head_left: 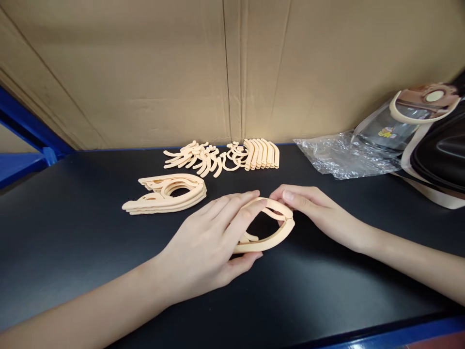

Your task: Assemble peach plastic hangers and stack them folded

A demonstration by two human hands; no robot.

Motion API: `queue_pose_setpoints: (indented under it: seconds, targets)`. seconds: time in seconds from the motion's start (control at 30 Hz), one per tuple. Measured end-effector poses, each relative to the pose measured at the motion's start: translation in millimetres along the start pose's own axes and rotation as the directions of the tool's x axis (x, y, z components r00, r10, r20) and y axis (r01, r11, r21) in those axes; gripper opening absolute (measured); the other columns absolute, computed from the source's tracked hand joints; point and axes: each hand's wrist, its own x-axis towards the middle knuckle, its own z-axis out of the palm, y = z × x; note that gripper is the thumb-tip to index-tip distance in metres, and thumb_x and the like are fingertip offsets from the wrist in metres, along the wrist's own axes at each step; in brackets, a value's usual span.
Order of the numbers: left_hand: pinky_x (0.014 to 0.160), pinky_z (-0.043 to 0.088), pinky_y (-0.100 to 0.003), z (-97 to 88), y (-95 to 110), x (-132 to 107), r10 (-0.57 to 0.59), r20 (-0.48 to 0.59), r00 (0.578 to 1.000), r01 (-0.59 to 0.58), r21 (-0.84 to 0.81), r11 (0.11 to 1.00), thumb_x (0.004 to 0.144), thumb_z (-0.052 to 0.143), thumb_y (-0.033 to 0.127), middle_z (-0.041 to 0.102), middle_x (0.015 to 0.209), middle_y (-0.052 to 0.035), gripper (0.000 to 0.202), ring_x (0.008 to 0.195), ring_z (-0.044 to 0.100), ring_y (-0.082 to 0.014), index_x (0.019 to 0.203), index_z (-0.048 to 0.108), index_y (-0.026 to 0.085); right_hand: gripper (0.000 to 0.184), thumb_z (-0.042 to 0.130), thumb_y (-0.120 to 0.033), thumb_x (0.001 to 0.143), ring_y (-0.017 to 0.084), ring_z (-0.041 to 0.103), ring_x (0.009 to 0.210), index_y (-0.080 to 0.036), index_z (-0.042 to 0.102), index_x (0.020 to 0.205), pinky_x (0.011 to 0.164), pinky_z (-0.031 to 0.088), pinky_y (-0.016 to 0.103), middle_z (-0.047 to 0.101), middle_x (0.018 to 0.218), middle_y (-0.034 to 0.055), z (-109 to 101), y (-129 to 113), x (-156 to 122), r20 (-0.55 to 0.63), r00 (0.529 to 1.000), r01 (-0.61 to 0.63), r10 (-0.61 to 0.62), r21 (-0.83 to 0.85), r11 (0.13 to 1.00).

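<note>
A beige plastic folding hanger (278,238), folded into a loop, is held low over the black tabletop. My left hand (214,237) wraps over its left part, thumb below and fingers across the top, hiding that end. At the far right edge of the hanger, the closed fingers of my right hand (308,201) take hold near the joint; their tips are partly hidden. Left of the hands lies a stack of folded hangers (169,198). Farther back are a loose pile of curved arm pieces (198,156), some hook pieces (232,157) and a row of arm pieces (261,154).
A crumpled clear plastic bag (334,155) lies at the back right. Beside it a clear bottle (395,128) with a brown lid leans against a black bag (441,150). Cardboard (163,72) stands along the back edge. A blue frame (32,131) borders the left.
</note>
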Motion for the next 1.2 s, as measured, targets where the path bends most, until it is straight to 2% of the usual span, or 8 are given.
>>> queue_pose_setpoints:
  seconds: [0.17, 0.3, 0.4, 0.57, 0.63, 0.73, 0.87, 1.2]
  targets:
    - [0.104, 0.046, -0.037, -30.9, -21, 15, -0.012, -0.001, 1.0, 0.012, 0.056, 0.998, 0.084, 0.062, 0.032, 0.061, 0.131, -0.0104, 0.055, 0.119, 0.058, -0.0241, 0.133, 0.046, 0.013, 0.038, 0.047, -0.051, 0.097, 0.011, 0.055, 0.068, -0.018, 0.064, 0.089, 0.065, 0.046, 0.024, 0.06, 0.073, 0.0001, -6, 6, 6, -0.066, 0.998, -0.005, 0.01, 0.071, 0.997]
    - [0.082, 0.057, -0.033, -60.7, -57, 20, -0.173, 0.078, 0.982, 0.174, -0.002, 0.985, 0.081, 0.06, 0.05, 0.068, 0.116, -0.0019, 0.058, 0.093, 0.068, -0.0201, 0.132, 0.05, 0.024, 0.039, 0.049, -0.052, 0.096, 0.01, 0.055, 0.064, -0.018, 0.066, 0.093, 0.063, 0.046, 0.022, 0.062, 0.07, -0.0004, -8, 11, 8, -0.098, 0.994, -0.033, 0.041, 0.077, 0.997]
    - [0.084, 0.057, -0.032, -71.6, -86, 4, -0.314, 0.148, 0.938, 0.33, -0.103, 0.938, 0.077, 0.063, 0.059, 0.068, 0.117, -0.0006, 0.064, 0.102, 0.068, -0.0218, 0.13, 0.053, 0.025, 0.037, 0.049, -0.051, 0.097, 0.009, 0.056, 0.066, -0.018, 0.066, 0.095, 0.063, 0.046, 0.021, 0.062, 0.07, -0.0009, -7, 13, 8, -0.079, 0.996, -0.025, 0.029, 0.059, 0.998]
    - [0.097, 0.049, -0.043, -71.1, -119, -32, -0.48, 0.2, 0.854, 0.508, -0.123, 0.852, 0.075, 0.064, 0.059, 0.065, 0.127, -0.003, 0.07, 0.11, 0.064, -0.0234, 0.134, 0.052, 0.023, 0.036, 0.049, -0.05, 0.097, 0.01, 0.056, 0.067, -0.019, 0.067, 0.094, 0.064, 0.047, 0.022, 0.062, 0.071, -0.0008, -6, 14, 7, -0.057, 0.998, -0.029, 0.03, 0.014, 0.999]
    - [0.095, 0.049, -0.045, -68.8, -124, -37, -0.478, 0.248, 0.842, 0.518, -0.13, 0.845, 0.075, 0.064, 0.06, 0.064, 0.128, -0.0044, 0.072, 0.111, 0.062, -0.024, 0.134, 0.051, 0.02, 0.035, 0.05, -0.05, 0.096, 0.011, 0.056, 0.068, -0.019, 0.067, 0.094, 0.065, 0.047, 0.023, 0.062, 0.071, -0.0004, -6, 12, 6, -0.051, 0.998, -0.037, 0.037, 0.0, 0.999]
    - [0.094, 0.05, -0.047, -65.9, -124, -37, -0.404, 0.29, 0.868, 0.446, -0.094, 0.89, 0.084, 0.059, 0.05, 0.062, 0.131, -0.0058, 0.063, 0.111, 0.062, -0.0223, 0.137, 0.048, 0.017, 0.034, 0.051, -0.049, 0.096, 0.012, 0.056, 0.068, -0.018, 0.066, 0.092, 0.065, 0.047, 0.025, 0.061, 0.071, -0.0001, -7, 9, 6, -0.038, 0.998, -0.043, 0.043, -0.006, 0.999]
    - [0.091, 0.052, -0.046, -62.3, -119, -36, -0.33, 0.282, 0.901, 0.366, -0.085, 0.927, 0.083, 0.062, 0.046, 0.063, 0.13, -0.0082, 0.063, 0.111, 0.065, -0.0231, 0.138, 0.048, 0.018, 0.033, 0.053, -0.047, 0.095, 0.012, 0.056, 0.067, -0.018, 0.066, 0.092, 0.066, 0.046, 0.025, 0.061, 0.07, -0.0006, -8, 10, 7, -0.014, 1.0, -0.025, 0.025, -0.02, 0.999]
    - [0.09, 0.053, -0.041, -55.3, -118, -39, -0.369, 0.309, 0.877, 0.407, -0.069, 0.911, 0.088, 0.058, 0.044, 0.067, 0.125, -0.0029, 0.058, 0.106, 0.067, -0.0206, 0.139, 0.047, 0.019, 0.031, 0.054, -0.047, 0.095, 0.011, 0.056, 0.067, -0.018, 0.066, 0.094, 0.064, 0.045, 0.024, 0.062, 0.072, -0.0009, -10, 14, 8, 0.031, 0.999, -0.024, 0.025, -0.035, 0.999]
